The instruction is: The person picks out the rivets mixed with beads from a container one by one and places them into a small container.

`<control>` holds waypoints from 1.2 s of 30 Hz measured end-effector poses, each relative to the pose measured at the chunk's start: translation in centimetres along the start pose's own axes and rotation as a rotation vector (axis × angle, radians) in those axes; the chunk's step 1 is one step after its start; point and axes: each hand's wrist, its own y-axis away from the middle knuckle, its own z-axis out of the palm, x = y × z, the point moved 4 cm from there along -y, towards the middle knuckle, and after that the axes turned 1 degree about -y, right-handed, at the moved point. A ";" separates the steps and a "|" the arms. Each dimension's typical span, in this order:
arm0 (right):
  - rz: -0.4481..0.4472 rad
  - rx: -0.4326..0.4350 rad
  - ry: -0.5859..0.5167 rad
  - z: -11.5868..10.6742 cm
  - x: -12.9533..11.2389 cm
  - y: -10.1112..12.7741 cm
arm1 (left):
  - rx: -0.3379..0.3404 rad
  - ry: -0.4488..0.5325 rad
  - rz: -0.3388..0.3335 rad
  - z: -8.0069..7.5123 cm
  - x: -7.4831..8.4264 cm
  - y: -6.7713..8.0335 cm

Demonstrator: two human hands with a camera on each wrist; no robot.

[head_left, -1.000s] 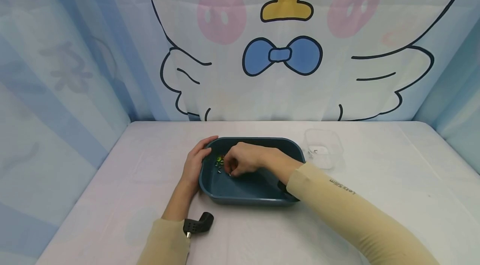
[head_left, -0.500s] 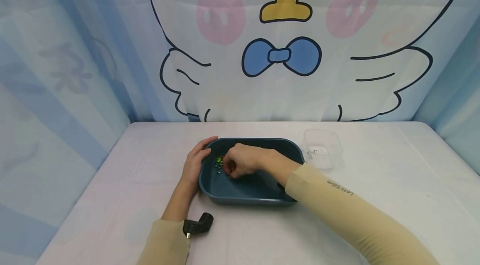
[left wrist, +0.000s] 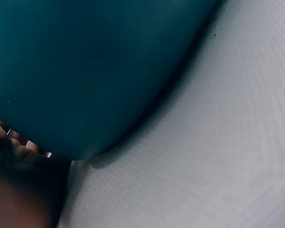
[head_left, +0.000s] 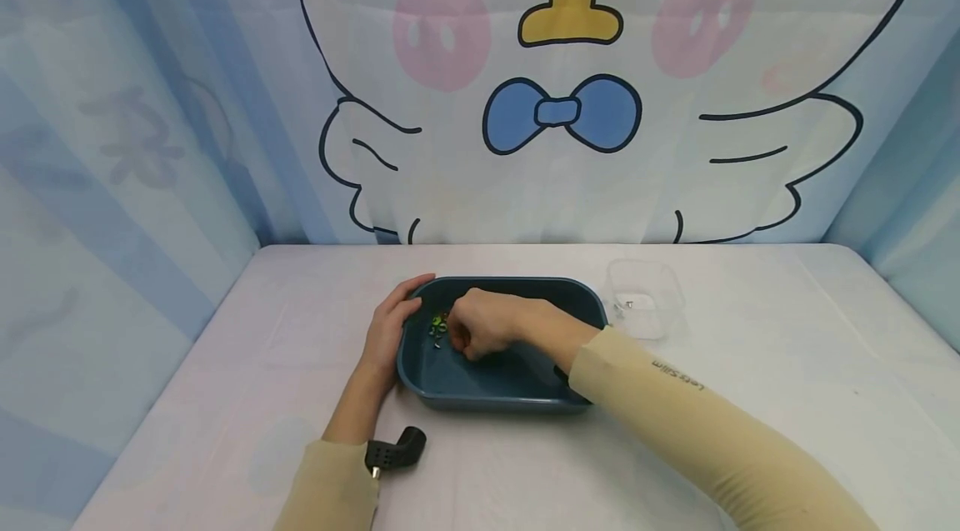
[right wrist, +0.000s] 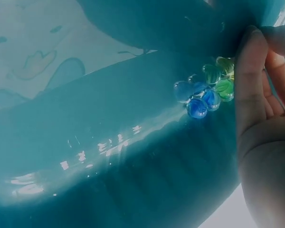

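In the head view a dark teal tray (head_left: 495, 377) stands on the table. My left hand (head_left: 386, 331) holds its left end, the thumb at the rim and the fingers along the outer side. My right hand (head_left: 483, 323) reaches down inside the tray, its fingers curled and fingertips low. Thumb and index finger meet in the right wrist view; whether anything is between them is hidden. Next to those fingertips lies a cluster of glass marbles (right wrist: 211, 99), blue, green, yellowish and clear. They gather toward the tray's left end.
A clear plastic box (head_left: 645, 298) stands behind and right of the tray, with something small and shiny in it. The right forearm crosses the tray's right rim. A curtain (head_left: 562, 181) with a cartoon figure hangs behind the table.
Both hands and the tray stay nearly in place. The right fingers shift slightly, and a pale spot seen under their tips a second ago no longer shows.
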 end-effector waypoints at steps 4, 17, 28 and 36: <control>0.012 -0.006 0.007 0.1 -0.1 -0.2 | 0.004 -0.006 -0.001 -0.1 0.0 0.0; -0.081 0.016 -0.246 -0.5 1.3 0.3 | 0.006 0.015 -0.001 -0.1 0.0 0.1; -0.151 0.121 -0.395 -1.8 1.6 1.1 | 0.018 -0.004 0.004 -0.1 -0.1 0.0; -0.201 0.200 -0.496 -2.8 1.5 1.9 | 0.015 0.017 -0.004 -0.1 -0.2 -0.1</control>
